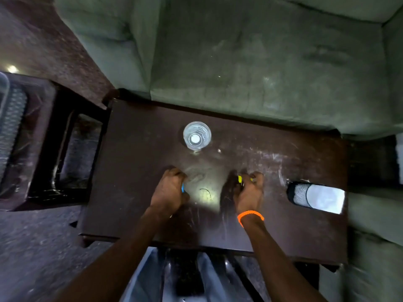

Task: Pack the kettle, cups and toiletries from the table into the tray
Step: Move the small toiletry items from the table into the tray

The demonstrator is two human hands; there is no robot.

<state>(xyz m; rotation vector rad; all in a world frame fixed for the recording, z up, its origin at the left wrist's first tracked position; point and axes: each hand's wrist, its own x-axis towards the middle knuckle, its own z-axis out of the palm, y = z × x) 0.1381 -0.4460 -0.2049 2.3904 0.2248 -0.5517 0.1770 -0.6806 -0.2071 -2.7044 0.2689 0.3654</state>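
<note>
A clear glass cup (197, 135) stands upright on the dark wooden table (139, 149), beyond both hands. My left hand (170, 188) rests on the table with its fingers curled around a small blue item (182, 188), mostly hidden. My right hand (248, 190), with an orange band at the wrist, is closed around a small yellow item (240, 178). At the table's right edge lies a white and black mesh-covered object (314, 198) on its side. No kettle shows.
A green sofa (239, 57) runs along the far side of the table. A second dark table (43, 136) stands at the left, carrying a clear plastic container (11, 118) at the frame's edge. Below the near table edge are my legs.
</note>
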